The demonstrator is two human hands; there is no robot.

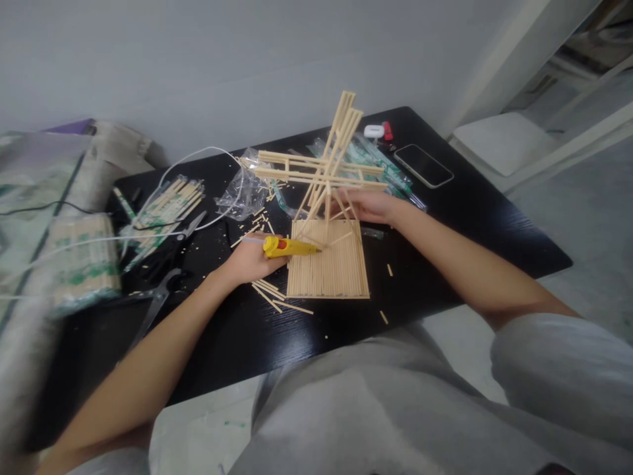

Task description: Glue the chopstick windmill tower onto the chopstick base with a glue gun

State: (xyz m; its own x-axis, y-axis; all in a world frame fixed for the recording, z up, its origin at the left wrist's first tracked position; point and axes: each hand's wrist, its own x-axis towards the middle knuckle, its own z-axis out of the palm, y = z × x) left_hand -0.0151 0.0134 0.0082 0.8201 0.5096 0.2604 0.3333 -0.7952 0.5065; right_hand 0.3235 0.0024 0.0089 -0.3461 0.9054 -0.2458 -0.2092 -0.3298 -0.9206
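Your stick model point(327, 188) stands on the table point(306, 340), its base point(326, 277), legs and crosspieces apparently assembled. Your left hand point(253, 259) grips the glue gun point(291, 247); your right hand's point(370, 205) hidden fingers can't be judged. Loose sticks point(270, 288) seem unused.

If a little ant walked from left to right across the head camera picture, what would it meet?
Wrapped stick bundle → opened-out stick packets → left hand → square stick base → small red object → phone.
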